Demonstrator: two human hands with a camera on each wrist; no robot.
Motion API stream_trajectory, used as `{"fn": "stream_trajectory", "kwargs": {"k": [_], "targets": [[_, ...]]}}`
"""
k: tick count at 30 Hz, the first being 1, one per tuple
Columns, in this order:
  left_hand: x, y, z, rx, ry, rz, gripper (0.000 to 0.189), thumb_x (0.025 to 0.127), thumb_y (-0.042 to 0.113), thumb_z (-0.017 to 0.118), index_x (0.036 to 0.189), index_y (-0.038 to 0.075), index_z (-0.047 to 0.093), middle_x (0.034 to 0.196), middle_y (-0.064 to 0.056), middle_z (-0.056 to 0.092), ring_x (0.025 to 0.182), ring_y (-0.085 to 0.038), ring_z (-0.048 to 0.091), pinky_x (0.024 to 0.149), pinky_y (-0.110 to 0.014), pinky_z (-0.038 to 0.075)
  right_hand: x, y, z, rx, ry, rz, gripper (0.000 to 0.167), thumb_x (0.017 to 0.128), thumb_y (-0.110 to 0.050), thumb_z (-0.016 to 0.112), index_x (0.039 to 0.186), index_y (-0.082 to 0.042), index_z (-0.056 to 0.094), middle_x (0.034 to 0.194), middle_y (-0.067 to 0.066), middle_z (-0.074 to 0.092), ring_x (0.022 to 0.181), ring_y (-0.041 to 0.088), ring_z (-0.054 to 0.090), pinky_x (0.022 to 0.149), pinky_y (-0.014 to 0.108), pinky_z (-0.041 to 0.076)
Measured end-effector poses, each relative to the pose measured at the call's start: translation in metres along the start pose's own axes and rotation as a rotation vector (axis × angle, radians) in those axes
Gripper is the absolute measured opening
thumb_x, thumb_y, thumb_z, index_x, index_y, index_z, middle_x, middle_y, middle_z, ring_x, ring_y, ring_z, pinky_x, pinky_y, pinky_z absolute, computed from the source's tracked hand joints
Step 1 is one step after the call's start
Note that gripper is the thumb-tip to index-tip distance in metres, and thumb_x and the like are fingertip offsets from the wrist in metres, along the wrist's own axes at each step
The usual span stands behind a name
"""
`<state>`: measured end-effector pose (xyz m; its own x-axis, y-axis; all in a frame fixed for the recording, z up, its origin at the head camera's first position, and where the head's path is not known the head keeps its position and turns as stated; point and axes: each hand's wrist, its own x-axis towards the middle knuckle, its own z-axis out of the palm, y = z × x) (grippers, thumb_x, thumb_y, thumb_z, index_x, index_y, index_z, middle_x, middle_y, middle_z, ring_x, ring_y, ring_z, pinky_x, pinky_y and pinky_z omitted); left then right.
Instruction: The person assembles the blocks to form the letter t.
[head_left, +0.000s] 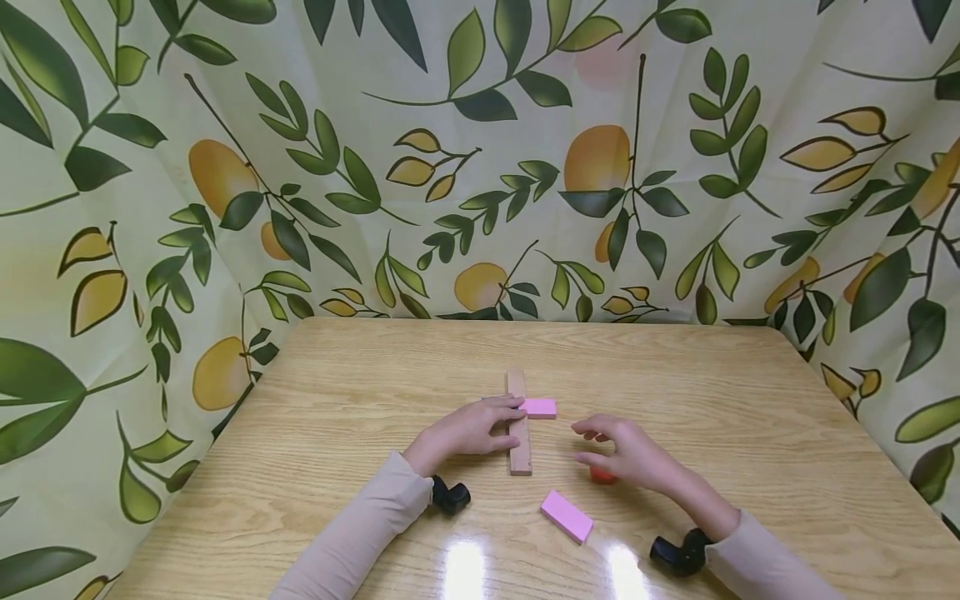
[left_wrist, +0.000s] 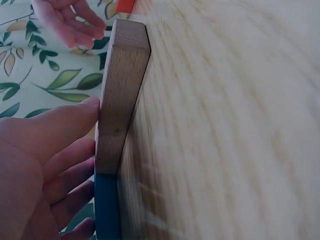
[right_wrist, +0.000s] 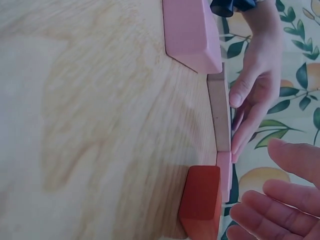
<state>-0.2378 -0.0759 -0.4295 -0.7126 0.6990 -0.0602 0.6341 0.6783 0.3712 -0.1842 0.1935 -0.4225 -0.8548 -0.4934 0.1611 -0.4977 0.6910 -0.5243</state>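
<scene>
My left hand (head_left: pixel 476 427) lies over a long plain wooden block (head_left: pixel 520 458), its extended fingers across the middle. In the left wrist view, the thumb tip meets the wooden block (left_wrist: pixel 117 95) and the fingers are beside a blue block (left_wrist: pixel 106 205), largely covered by the hand from above. A pink block (head_left: pixel 542 408) adjoins the wood on the right. My right hand (head_left: pixel 630 450) hovers with relaxed, parted fingers and nothing in them. Below it sits a red block (head_left: pixel 602 475), partly hidden in the head view but plain in the right wrist view.
Another pink block (head_left: pixel 567 517) lies at an angle near the front of the wooden table (head_left: pixel 360 533). Black wrist devices (head_left: pixel 678 553) show on both wrists. A leaf-and-fruit patterned cloth (head_left: pixel 480 208) hangs behind and along the sides of the table.
</scene>
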Motion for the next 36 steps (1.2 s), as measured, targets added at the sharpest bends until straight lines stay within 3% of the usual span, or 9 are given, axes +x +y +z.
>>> {"fn": "stream_trajectory", "kwargs": {"k": [11, 26, 36], "targets": [[0.001, -0.001, 0.0, -0.018, -0.008, -0.005, 0.049, 0.095, 0.032, 0.06, 0.139, 0.012, 0.053, 0.155, -0.002, 0.04, 0.146, -0.02, 0.035, 0.122, -0.038, 0.03, -0.008, 0.01, -0.004, 0.039, 0.039, 0.019, 0.035, 0.081, -0.014, 0.074, 0.11, 0.004, 0.067, 0.1, 0.014, 0.072, 0.086, 0.023, 0.067, 0.076, 0.029, 0.06], [0.001, 0.001, -0.002, -0.044, -0.026, -0.034, 0.049, 0.095, 0.032, 0.06, 0.139, 0.013, 0.053, 0.156, -0.001, 0.039, 0.147, -0.02, 0.034, 0.123, -0.038, 0.029, -0.021, 0.018, -0.007, 0.076, 0.013, 0.03, 0.037, 0.08, -0.018, 0.077, 0.108, 0.005, 0.068, 0.091, 0.009, 0.071, 0.079, 0.009, 0.063, 0.067, 0.021, 0.057], [0.0, 0.001, -0.002, -0.041, -0.016, -0.014, 0.049, 0.094, 0.03, 0.061, 0.138, 0.01, 0.053, 0.155, -0.003, 0.041, 0.146, -0.022, 0.035, 0.122, -0.039, 0.03, -0.026, 0.026, -0.004, 0.117, -0.007, -0.016, 0.036, 0.079, -0.016, 0.078, 0.105, 0.007, 0.067, 0.083, 0.004, 0.068, 0.073, 0.0, 0.057, 0.062, 0.018, 0.054]]}}
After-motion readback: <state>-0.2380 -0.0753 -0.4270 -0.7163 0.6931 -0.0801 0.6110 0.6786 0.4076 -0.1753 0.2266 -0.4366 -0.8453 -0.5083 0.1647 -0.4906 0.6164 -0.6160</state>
